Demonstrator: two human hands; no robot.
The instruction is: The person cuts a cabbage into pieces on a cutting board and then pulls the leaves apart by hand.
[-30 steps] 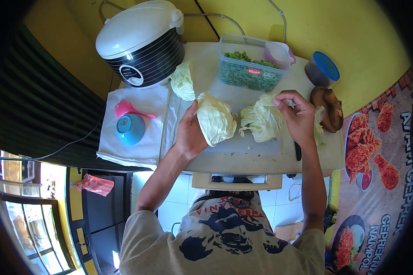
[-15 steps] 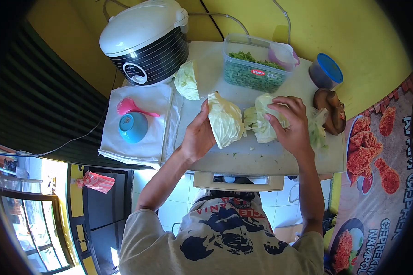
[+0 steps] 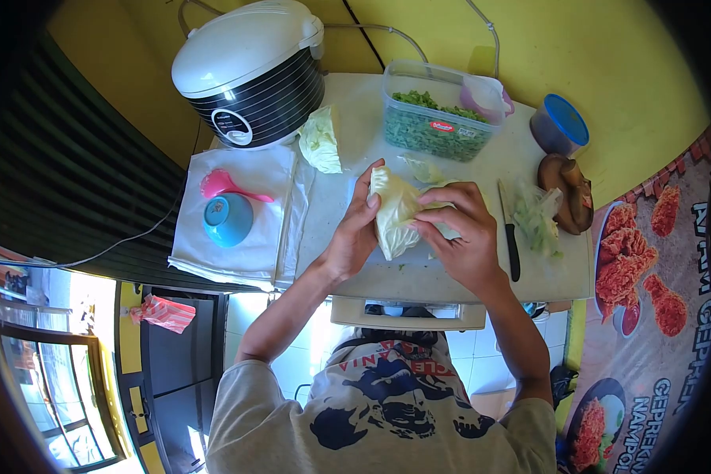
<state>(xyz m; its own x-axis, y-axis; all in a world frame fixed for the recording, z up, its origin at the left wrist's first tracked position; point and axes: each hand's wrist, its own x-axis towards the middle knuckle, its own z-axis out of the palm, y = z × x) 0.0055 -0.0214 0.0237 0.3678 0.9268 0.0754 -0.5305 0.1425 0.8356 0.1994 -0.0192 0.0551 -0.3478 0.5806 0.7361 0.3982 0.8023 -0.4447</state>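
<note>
A pale green piece of cabbage [image 3: 395, 215] is held above the white table [image 3: 355, 272]. My left hand [image 3: 355, 233] grips it from the left side, thumb on its near face. On its right edge, the fingers of my right hand [image 3: 462, 237] are pinched against the leaves. Loose cabbage leaves [image 3: 423, 170] lie behind and partly under my right hand. Another cabbage chunk [image 3: 320, 141] rests beside the rice cooker. To the right of my right hand lies a knife [image 3: 512, 241] with a black handle.
A rice cooker [image 3: 249, 75] stands back left, near white sheets [image 3: 189, 257] bearing a blue bowl [image 3: 229, 220] and pink ladle [image 3: 229, 186]. Chopped greens fill a clear container [image 3: 442, 126]. At right are a blue-lidded tub [image 3: 559, 125], a plastic bag [image 3: 539, 221] and a brown object [image 3: 567, 193].
My right hand has moved left and down from the loose leaves to the held cabbage, uncovering the knife. The held cabbage has turned and shifted slightly right with my left hand.
</note>
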